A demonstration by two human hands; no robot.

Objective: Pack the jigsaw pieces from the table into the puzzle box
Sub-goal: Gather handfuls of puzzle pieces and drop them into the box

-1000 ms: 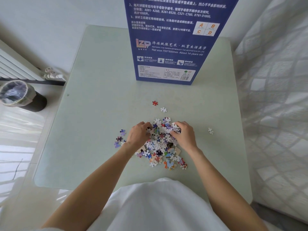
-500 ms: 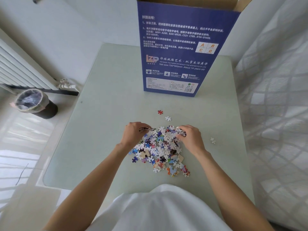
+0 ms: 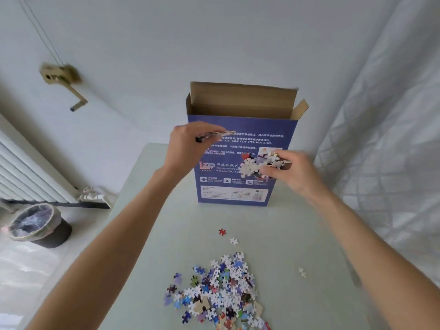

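Both hands are raised in front of the upright open-topped box (image 3: 238, 163) at 12 o'clock on the table (image 3: 297, 234). Left hand (image 3: 188, 144) pinches a few pieces (image 3: 223, 134); right hand (image 3: 292, 170) grips a clump (image 3: 257, 165). Pile (image 3: 221, 289) lies at 6 o'clock, strays around it.

Both arms extended forward and upward, forearms bare, converging slightly toward the centre. Left hand (image 3: 190, 141) raised higher than the right, wrist bent, fingers curled with thumb opposed, pinching a thin stack of jigsaw pieces (image 3: 217, 135) held roughly level. Right hand (image 3: 291, 170) lower and further right, back of hand toward camera, fingers curled around a clump of pieces (image 3: 258, 164) that protrudes to its left. Hands apart, not touching. Some motion blur on both.
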